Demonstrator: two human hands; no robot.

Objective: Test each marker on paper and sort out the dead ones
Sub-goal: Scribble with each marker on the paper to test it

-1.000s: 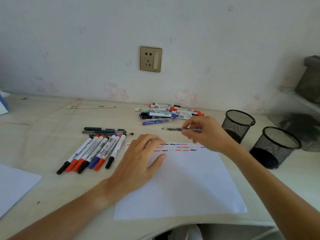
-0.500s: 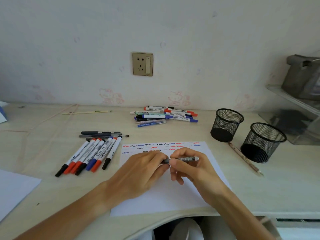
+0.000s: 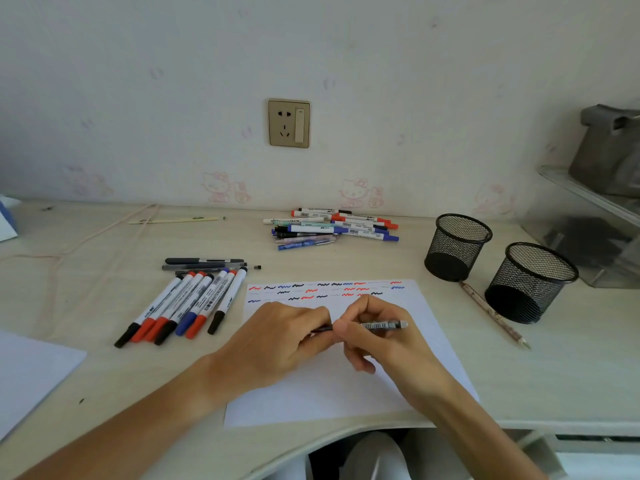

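Pale wood surface under a papered wall. Left of both grips lies the tested row of markers. A second ago the right hand reached toward the far pile; now it pinches a pen over the paper, the left hand gripping its cap end, likely uncapping for testing.

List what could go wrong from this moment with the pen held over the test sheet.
1. Both hands, left hand and right hand, grip the pen above the paper; if the cap pops off abruptly, the tip might streak earlier squiggles.
2. A small loose cap lies beside the tested markers; another freed cap might roll away.
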